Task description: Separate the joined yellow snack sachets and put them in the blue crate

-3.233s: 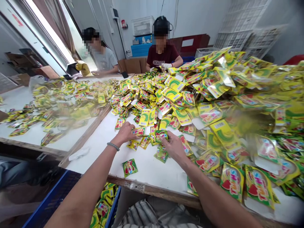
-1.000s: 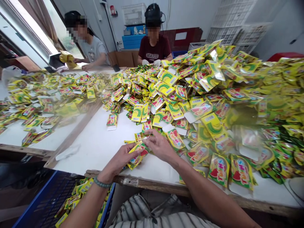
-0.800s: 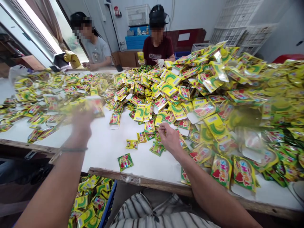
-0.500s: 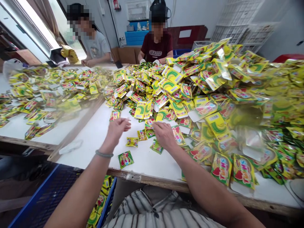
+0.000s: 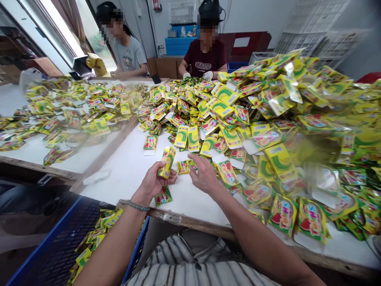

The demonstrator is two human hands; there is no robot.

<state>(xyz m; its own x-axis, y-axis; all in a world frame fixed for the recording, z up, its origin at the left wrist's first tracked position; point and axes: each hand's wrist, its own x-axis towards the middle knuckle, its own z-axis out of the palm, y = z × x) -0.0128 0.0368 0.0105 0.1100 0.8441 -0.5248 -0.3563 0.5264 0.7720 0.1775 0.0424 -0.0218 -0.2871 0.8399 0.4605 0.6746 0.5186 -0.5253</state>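
White board, wood-edged, forms the tabletop point(image 5: 119, 178) before me. Across its right side stands a large heap of yellow cartons point(image 5: 226, 95), some with flaps open. Below the near edge, at the worker's left, sits a blue basket point(image 5: 59, 234) holding yellow packs. Right hand point(image 5: 204, 174): loose, fingers parted, just above the table. Left hand point(image 5: 156, 180): grasping one yellow carton point(image 5: 167, 162), tilted, thumb against its side and fingers beneath. Green sachet point(image 5: 162, 196): flat on the board, partly hidden by that hand. Small yellow sachet point(image 5: 183, 167): lying between both hands.
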